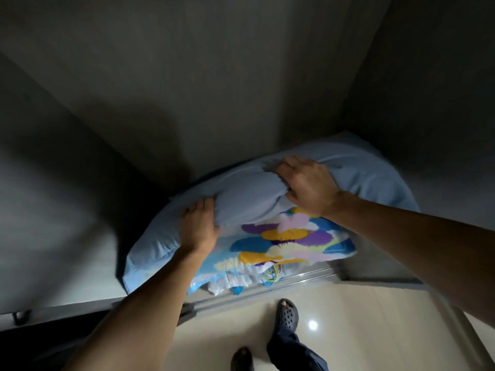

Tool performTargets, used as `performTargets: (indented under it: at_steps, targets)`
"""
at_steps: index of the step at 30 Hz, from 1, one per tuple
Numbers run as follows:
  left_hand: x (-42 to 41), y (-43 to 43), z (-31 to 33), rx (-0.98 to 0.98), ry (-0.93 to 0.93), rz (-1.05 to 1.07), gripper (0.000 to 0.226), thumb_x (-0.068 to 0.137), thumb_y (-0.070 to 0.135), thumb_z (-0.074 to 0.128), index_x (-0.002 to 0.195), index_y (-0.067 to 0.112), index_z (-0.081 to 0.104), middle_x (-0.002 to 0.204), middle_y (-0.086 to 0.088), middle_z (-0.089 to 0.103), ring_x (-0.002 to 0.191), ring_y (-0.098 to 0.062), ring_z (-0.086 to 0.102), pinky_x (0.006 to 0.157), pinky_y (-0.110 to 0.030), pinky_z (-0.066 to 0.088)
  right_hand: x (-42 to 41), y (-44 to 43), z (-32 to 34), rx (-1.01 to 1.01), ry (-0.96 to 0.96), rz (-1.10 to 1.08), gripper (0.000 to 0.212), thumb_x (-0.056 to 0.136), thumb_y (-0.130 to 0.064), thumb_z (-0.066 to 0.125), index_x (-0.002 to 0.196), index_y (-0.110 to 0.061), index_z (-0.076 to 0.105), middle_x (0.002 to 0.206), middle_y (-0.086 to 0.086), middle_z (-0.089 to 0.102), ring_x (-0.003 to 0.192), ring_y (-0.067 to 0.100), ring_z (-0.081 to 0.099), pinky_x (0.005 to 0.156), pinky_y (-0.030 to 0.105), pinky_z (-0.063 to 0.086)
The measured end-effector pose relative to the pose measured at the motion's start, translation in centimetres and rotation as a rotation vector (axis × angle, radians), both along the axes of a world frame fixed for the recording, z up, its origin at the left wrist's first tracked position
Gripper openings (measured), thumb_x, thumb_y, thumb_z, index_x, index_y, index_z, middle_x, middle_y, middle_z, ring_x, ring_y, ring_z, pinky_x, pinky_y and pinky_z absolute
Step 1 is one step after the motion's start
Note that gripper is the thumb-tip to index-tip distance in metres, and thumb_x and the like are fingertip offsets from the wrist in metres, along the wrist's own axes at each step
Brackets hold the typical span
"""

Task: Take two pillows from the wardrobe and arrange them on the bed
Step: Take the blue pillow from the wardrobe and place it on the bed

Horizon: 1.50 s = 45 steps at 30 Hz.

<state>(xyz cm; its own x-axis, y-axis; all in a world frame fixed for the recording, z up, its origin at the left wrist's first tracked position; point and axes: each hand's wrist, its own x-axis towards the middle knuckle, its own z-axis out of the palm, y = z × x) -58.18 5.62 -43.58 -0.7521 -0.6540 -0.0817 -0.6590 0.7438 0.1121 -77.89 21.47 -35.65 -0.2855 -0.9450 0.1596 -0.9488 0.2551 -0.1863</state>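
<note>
Head view showed me the dark wardrobe (187,76) filling the upper frame, the blue pillow (361,170) at centre on a patterned bundle (289,236). Both my left hand (198,228) and right hand (308,183) were clenched on its fabric. I judged a hard pull might drag that bundle onto the floor (361,317), since the pillow rested on it.

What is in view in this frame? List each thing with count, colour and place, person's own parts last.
blue pillow: one, light blue, on top of the pile in the wardrobe, bunched in both hands
patterned pillow: one, blue with purple, yellow and white patches, under the blue pillow
wardrobe: one, dark grey inside, open
floor: pale glossy tiles, bottom right
left hand: gripping the blue pillow's near-left part
right hand: gripping its top
clogs: two, dark, on the feet, one partly cut off at the bottom edge
</note>
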Motion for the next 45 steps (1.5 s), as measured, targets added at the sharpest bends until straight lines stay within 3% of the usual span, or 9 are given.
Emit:
performTargets:
  at_steps: [3, 7, 10, 14, 16, 20, 35, 39, 45]
  targets:
    - [0.6, 1.4, 3.3, -0.004, 0.024, -0.040, 0.042, 0.049, 0.005, 0.080, 0.085, 0.005, 0.060, 0.080, -0.023, 0.067, 0.069, -0.040, 0.065, 0.059, -0.039, 0.052, 1.8, 3.7, 2.4, 0.040, 0.066, -0.041, 0.044, 0.060, -0.005, 0.076, 0.103, -0.002, 0.066, 0.093, 0.022, 0.065, 0.082, 0.040, 0.063, 0.063, 0.041, 0.053]
    - [3.4, 3.1, 7.3, -0.192, 0.143, -0.263, 0.035, 0.037, 0.001, 0.071, 0.068, 0.009, 0.057, 0.062, -0.014, 0.062, 0.053, -0.033, 0.062, 0.044, -0.032, 0.049, 5.6, 7.7, 4.0, 0.080, 0.121, -0.124, 0.035, 0.080, -0.011, 0.065, 0.113, 0.000, 0.061, 0.106, 0.023, 0.061, 0.093, 0.041, 0.060, 0.073, 0.048, 0.052]
    - [6.1, 4.5, 9.7, -0.186, 0.098, -0.372, 0.035, 0.047, -0.001, 0.074, 0.078, 0.008, 0.059, 0.073, -0.016, 0.067, 0.068, -0.036, 0.065, 0.060, -0.039, 0.051, 10.1, 11.3, 4.8, 0.098, 0.093, -0.208, 0.028, 0.086, -0.015, 0.057, 0.111, -0.002, 0.059, 0.110, 0.019, 0.059, 0.100, 0.037, 0.057, 0.075, 0.045, 0.050]
    - [8.7, 7.1, 11.9, -0.203, 0.045, -0.533, 0.044, 0.066, 0.008, 0.068, 0.109, 0.011, 0.056, 0.105, -0.011, 0.067, 0.100, -0.032, 0.061, 0.083, -0.040, 0.043, 15.8, 16.9, 5.5, 0.163, 0.084, -0.287, 0.021, 0.086, -0.018, 0.056, 0.103, -0.006, 0.059, 0.104, 0.014, 0.060, 0.094, 0.034, 0.060, 0.069, 0.042, 0.051]
    - [9.2, 9.2, 13.0, -0.209, -0.001, -0.603, 0.047, 0.071, 0.008, 0.062, 0.116, 0.014, 0.051, 0.117, -0.006, 0.063, 0.110, -0.028, 0.056, 0.087, -0.039, 0.039, 17.7, 20.0, 5.8, 0.204, 0.068, -0.341, 0.021, 0.087, -0.020, 0.055, 0.104, -0.008, 0.057, 0.106, 0.012, 0.060, 0.098, 0.032, 0.060, 0.074, 0.041, 0.049]
    - [8.5, 15.2, 15.1, -0.211, -0.038, -0.760, 0.040, 0.073, 0.005, 0.054, 0.111, 0.017, 0.047, 0.115, -0.002, 0.063, 0.109, -0.026, 0.056, 0.084, -0.038, 0.038, 19.4, 27.4, 6.8, 0.239, 0.089, -0.462, 0.019, 0.094, -0.022, 0.044, 0.107, -0.013, 0.054, 0.112, 0.008, 0.058, 0.106, 0.028, 0.059, 0.081, 0.039, 0.047]
    - [-2.6, 53.7, 17.7, -0.170, 0.078, -1.133, 0.034, 0.076, 0.011, 0.055, 0.108, 0.018, 0.050, 0.105, -0.003, 0.065, 0.097, -0.030, 0.061, 0.077, -0.041, 0.047, 16.2, 67.0, 11.1, 0.326, 0.190, -0.917, 0.024, 0.096, -0.019, 0.036, 0.116, -0.018, 0.051, 0.118, 0.003, 0.056, 0.114, 0.022, 0.054, 0.089, 0.035, 0.040]
    - [-4.9, 61.1, 17.9, -0.102, 0.108, -1.148, 0.033, 0.075, 0.008, 0.053, 0.105, 0.019, 0.049, 0.102, -0.003, 0.065, 0.094, -0.030, 0.061, 0.069, -0.037, 0.040, 14.5, 74.1, 12.4, 0.348, 0.195, -0.995, 0.025, 0.096, -0.018, 0.037, 0.117, -0.017, 0.050, 0.119, 0.003, 0.055, 0.116, 0.022, 0.053, 0.092, 0.034, 0.039]
    - [-11.6, 68.9, 17.7, -0.066, 0.061, -1.189, 0.029, 0.077, 0.011, 0.053, 0.104, 0.019, 0.047, 0.104, -0.002, 0.065, 0.096, -0.031, 0.062, 0.073, -0.038, 0.044, 8.5, 81.4, 12.7, 0.367, 0.197, -1.086, 0.026, 0.094, -0.020, 0.041, 0.118, -0.018, 0.051, 0.117, 0.001, 0.058, 0.114, 0.022, 0.054, 0.094, 0.035, 0.040]
